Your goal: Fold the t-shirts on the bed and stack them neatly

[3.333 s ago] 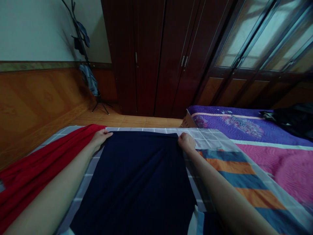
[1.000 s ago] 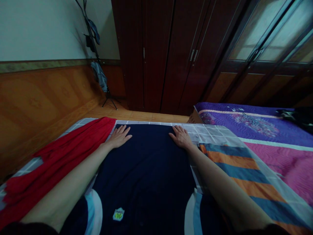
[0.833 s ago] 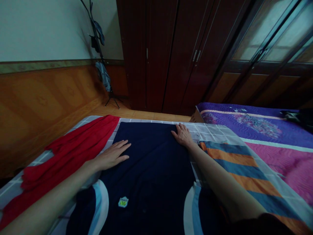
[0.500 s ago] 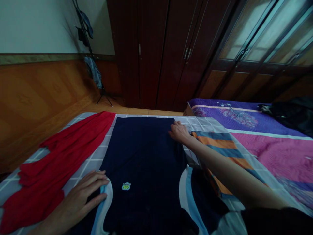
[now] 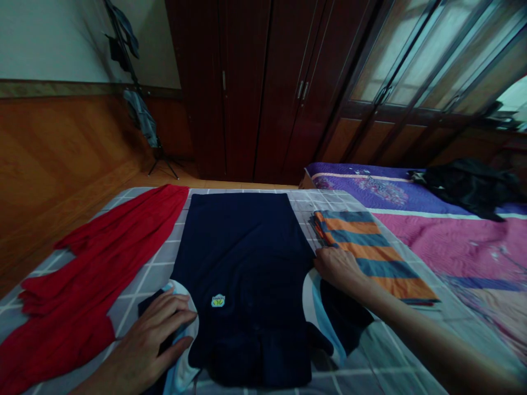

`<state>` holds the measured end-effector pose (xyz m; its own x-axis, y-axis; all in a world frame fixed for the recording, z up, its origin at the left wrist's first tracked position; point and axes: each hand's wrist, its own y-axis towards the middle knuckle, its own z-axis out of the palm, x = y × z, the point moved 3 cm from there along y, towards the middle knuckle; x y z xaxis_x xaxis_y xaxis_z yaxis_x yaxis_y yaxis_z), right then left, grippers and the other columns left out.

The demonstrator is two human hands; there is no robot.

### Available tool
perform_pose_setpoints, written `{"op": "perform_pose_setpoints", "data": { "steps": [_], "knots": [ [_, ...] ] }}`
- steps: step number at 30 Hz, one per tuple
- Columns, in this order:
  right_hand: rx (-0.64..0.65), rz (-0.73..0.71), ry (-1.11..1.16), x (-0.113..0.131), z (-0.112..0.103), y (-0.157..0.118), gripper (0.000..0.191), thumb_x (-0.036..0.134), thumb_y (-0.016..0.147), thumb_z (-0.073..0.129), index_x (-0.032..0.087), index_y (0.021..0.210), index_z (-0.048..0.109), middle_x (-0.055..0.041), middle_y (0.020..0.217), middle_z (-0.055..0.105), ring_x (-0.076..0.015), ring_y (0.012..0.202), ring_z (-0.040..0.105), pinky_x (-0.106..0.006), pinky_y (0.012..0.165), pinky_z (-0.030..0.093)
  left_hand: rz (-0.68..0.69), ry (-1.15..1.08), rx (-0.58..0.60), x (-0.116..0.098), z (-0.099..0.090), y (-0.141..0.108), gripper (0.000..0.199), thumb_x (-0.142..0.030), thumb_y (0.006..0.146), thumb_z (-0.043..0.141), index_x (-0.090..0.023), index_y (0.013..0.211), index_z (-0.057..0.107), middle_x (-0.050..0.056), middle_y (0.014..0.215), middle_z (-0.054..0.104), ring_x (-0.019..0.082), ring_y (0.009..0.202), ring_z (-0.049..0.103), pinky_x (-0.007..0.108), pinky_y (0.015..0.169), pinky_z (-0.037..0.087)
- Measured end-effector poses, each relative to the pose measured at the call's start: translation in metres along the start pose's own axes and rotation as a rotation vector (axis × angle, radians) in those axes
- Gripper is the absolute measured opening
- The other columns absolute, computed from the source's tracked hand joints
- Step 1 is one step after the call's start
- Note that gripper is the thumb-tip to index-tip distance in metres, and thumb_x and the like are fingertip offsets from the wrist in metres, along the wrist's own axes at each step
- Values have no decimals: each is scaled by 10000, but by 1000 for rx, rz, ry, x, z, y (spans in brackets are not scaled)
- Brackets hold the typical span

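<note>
Hands (image 5: 144, 345) (image 5: 340, 269) flat on shirt (image 5: 242, 263) sleeves (edges)

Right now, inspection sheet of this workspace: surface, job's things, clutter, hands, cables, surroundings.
Surface: grey checked bedsheet, lying flat.
Job's things: navy T-shirt with white-and-blue sleeve trim, spread flat, small badge showing.
Clutter: red cloth to its left; orange-and-blue striped folded cloth to its right; black garment on purple-pink quilt.
Hands: left hand flat on left sleeve; right hand at right sleeve.
Cables: nothing seen.
Surroundings: dark wooden wardrobe, coat stand.
</note>
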<state>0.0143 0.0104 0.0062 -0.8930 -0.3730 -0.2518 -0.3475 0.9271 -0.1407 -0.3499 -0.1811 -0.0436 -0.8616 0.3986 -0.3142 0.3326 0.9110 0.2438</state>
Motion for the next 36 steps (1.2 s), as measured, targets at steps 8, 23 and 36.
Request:
{"op": "perform_pose_setpoints", "data": {
  "steps": [8,23,36],
  "knots": [
    [-235,-209,-72,11,9,-19,269,36,807,411,155,938,614,-115,951,627,-243,885,576,-339,733,408,95,47,24,-18,-7,2,550,-72,798,474,-322,1286,510,25,1341,525,238,1241,470,426,1052,376],
    [-506,-490,25,1,24,-60,384,12,796,348,138,969,667,-130,1017,671,-241,958,612,-478,980,360,3,-174,149,-54,-33,5,318,-6,834,363,-201,964,579,17,946,639,150,964,587,426,1115,253],
    [-469,-831,245,-16,48,-87,471,177,779,477,267,1231,573,-34,1238,613,-231,1057,615,-312,794,542,-123,-36,167,-64,-33,-26,396,-116,799,562,-224,1180,559,90,1420,409,284,1310,374,480,1094,312]
  ]
}}
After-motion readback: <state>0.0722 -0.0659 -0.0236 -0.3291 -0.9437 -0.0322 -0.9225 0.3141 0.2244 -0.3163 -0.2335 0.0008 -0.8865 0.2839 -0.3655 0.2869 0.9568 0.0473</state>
